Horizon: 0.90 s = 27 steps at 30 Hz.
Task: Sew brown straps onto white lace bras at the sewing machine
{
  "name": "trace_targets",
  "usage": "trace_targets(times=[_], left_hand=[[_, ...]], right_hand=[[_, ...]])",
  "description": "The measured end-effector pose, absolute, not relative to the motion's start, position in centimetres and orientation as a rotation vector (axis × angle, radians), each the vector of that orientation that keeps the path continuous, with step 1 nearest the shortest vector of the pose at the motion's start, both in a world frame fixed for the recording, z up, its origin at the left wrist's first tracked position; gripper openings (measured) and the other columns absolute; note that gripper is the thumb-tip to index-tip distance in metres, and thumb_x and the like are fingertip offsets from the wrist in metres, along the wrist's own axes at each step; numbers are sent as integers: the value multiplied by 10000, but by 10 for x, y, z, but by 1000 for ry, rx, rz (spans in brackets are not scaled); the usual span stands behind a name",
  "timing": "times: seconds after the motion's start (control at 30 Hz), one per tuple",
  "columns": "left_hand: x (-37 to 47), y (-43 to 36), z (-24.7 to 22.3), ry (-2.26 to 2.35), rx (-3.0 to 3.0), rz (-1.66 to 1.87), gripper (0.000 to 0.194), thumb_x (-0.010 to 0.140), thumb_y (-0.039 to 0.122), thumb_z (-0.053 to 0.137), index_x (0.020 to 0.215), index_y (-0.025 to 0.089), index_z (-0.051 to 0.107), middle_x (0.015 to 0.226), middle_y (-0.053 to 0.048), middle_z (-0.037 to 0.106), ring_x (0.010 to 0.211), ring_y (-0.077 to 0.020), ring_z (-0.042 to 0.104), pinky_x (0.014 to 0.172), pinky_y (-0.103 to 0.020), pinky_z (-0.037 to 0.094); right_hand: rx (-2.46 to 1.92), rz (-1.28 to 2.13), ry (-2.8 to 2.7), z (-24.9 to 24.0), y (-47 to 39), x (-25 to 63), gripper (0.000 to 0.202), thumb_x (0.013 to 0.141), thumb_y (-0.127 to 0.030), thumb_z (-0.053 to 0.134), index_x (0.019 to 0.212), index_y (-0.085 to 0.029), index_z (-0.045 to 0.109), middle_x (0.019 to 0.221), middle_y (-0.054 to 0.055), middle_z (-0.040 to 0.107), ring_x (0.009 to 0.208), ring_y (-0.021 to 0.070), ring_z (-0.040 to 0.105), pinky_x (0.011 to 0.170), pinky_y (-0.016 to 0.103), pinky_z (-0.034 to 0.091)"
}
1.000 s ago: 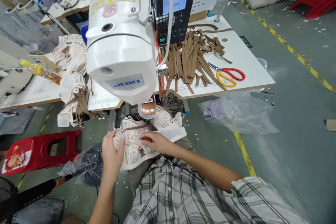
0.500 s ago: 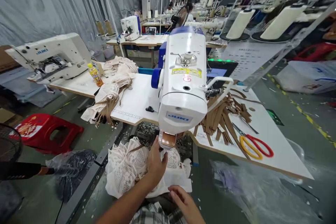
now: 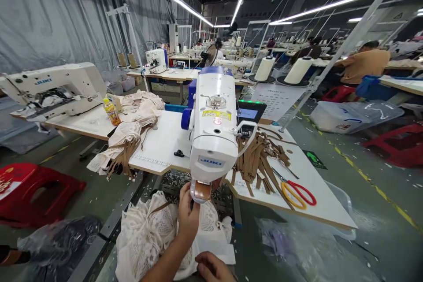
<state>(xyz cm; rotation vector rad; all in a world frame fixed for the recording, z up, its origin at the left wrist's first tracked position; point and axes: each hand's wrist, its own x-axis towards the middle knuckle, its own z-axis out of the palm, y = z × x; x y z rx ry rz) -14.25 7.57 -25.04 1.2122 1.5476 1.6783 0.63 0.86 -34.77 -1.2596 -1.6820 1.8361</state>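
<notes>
My left hand reaches up to the needle end of a white JUKI sewing machine. Its fingers bend in beside the clear and copper-coloured guard; the fingertips and anything between them are hidden. Below and around that wrist is a heap of cream lace garments, with a brown strap across it. My right hand is low at the bottom edge, over the front of a pale cloth piece. Its fingers are loosely bent and apart, holding nothing that I can see.
Brown straps and scissors with red and yellow handles lie on the table's right side. At left are more garments, a yellow-capped bottle and a second machine. A red stool stands on the floor.
The view has tilted up and swung right, so more ceiling lights and a seated person appear. My left hand stays at the needle end. My right hand's fingers are more bent.
</notes>
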Motion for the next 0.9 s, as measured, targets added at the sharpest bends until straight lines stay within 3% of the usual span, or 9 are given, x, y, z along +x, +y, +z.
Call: trace_targets(times=[0.2,0.3,0.43,0.6,0.77,0.83,0.9], left_hand=[[-142,89,-237,1669,1152,1707,238,864,329,661,1020,153,696,1281,-156,560,1200,-277,591,1009,-374,486],[-149,77,-247,1623,1199,1625,195,897,355,636,960,183,701,1266,-118,568,1184,-239,586,1018,-353,467],[-165,41,-256,1461,1378,1491,117,908,285,639,830,201,667,1095,-77,650,1069,-208,625,948,-343,492],[-176,20,-243,1331,1632,1385,22,909,201,645,904,214,661,1059,-64,701,1018,-191,647,933,-354,509],[-172,28,-238,1374,1715,1329,137,903,214,661,1038,215,639,1067,-61,700,997,-180,655,892,-332,523],[-169,31,-241,1439,1758,1314,224,887,248,687,1101,211,631,1056,-64,698,967,-187,653,874,-339,522],[-166,31,-244,1483,1848,1249,196,895,263,676,1081,208,650,1015,-63,708,920,-191,649,855,-346,517]], right_hand=[[-1258,1770,-1741,-290,23,-3,412,840,-539,550,1005,-190,694,996,104,716,959,267,652,901,386,494],[-1231,1771,-1676,-282,39,0,444,844,-580,581,1036,-191,679,1004,104,715,935,251,643,874,396,501],[-1144,1814,-1275,-271,58,6,523,862,-694,550,1054,-213,624,938,67,706,799,176,622,811,352,520],[-950,1877,-1225,-240,75,-2,523,844,-708,589,1043,-224,589,890,30,658,744,144,616,732,310,534],[-958,1836,-1240,-235,79,-12,395,837,-547,704,1020,-212,601,887,11,641,803,133,617,746,273,530],[-984,1880,-1095,-242,76,-14,412,814,-551,721,1021,-216,600,900,13,653,832,144,632,765,282,541],[-1006,1939,-923,-249,68,-18,433,782,-578,738,1000,-225,614,927,13,657,872,155,644,781,284,554]])
